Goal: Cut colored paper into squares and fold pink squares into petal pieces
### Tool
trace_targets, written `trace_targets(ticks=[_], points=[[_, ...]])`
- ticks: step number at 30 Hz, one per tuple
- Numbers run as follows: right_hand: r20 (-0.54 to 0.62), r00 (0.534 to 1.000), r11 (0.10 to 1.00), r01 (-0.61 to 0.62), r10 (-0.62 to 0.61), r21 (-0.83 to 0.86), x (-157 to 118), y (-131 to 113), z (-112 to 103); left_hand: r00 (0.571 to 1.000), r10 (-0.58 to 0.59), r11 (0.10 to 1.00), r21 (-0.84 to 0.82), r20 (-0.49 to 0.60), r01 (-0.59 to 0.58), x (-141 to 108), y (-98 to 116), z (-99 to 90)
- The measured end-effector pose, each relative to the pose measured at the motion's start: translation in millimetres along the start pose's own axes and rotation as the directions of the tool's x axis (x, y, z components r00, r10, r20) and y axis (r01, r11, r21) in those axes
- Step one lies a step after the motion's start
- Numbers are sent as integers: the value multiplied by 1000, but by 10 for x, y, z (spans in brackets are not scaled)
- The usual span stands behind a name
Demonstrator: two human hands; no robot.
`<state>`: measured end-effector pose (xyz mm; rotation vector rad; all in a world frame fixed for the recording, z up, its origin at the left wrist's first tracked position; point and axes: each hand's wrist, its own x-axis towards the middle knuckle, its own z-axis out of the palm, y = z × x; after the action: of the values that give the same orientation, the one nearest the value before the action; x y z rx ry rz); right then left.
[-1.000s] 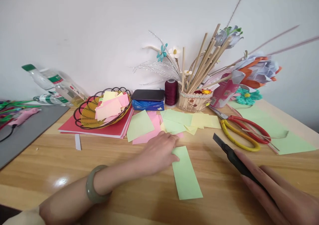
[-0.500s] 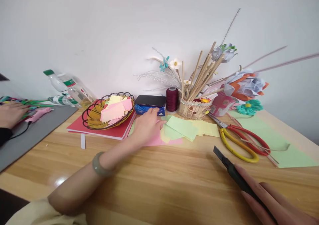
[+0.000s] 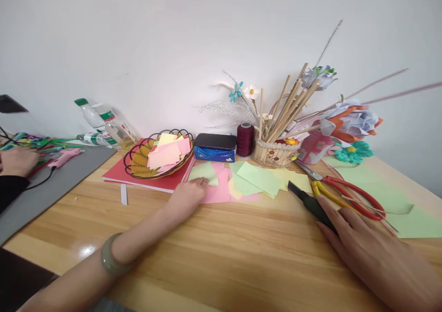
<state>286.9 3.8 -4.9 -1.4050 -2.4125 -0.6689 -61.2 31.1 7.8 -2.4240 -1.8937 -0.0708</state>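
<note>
My left hand [image 3: 189,196], a bangle on its wrist, rests at the front left edge of the pink paper [image 3: 214,194] and a green paper piece [image 3: 206,171]. Its fingers are bent and close together; whether they pinch a sheet is hidden. My right hand [image 3: 359,238] is wrapped round a dark utility knife [image 3: 316,208], its blade pointing up and left near the yellow paper [image 3: 293,178]. Light green sheets [image 3: 258,177] lie between my hands. Red-and-yellow-handled scissors [image 3: 355,194] lie just beyond my right hand.
A woven basket [image 3: 138,162] of paper pieces sits on a red folder [image 3: 113,169]. Behind the papers are a blue packet [image 3: 214,154], maroon thread [image 3: 245,141] and a stick holder [image 3: 272,154]. Bottles [image 3: 115,127] and another person's hand [image 3: 19,161] are at left.
My left hand has drawn back from the blue packet to the near-left edge of the papers. My right hand has moved forward with the knife. The view has shifted slightly.
</note>
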Motion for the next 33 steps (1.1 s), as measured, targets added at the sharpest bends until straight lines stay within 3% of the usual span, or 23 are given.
trace_targets(ticks=[3,6,8,11,13,14,16,18,21,25,30,33], points=[[26,998,998,53,-52,-40,67,5,41,992,-81,994,-80,-97,73,-12,-17,-74],[15,1000,999,28,-28,-26,112,-43,-13,975,-111,977,-198,-192,72,-66,54,-180],[-36,999,999,40,-39,37,145,-126,-81,963,-70,938,-347,-259,-25,-121,167,-239],[-120,990,978,97,-76,182,184,-326,-188,888,91,613,-678,-451,-407,-219,387,-259],[-146,981,947,164,-127,276,183,-476,-248,821,247,416,-708,-515,-570,-283,514,-212],[-159,972,924,217,-174,314,171,-544,-276,796,300,370,-705,-526,-605,-313,560,-173],[-170,947,878,316,-272,359,130,-651,-328,763,371,373,-668,-529,-644,-366,608,-83],[-170,919,841,394,-356,369,76,-716,-372,752,410,449,-604,-516,-659,-407,606,0],[-138,896,820,443,-423,362,2,-755,-393,762,453,509,-568,-462,-647,-441,561,76],[-82,917,827,387,-389,407,-38,-764,-310,824,425,476,-682,-374,-556,-457,511,99],[49,973,762,144,-225,632,26,-766,-242,892,359,534,-724,-275,-438,-500,510,63],[177,980,726,-55,-93,685,74,-769,-245,951,254,598,-745,-175,-297,-531,522,39]])
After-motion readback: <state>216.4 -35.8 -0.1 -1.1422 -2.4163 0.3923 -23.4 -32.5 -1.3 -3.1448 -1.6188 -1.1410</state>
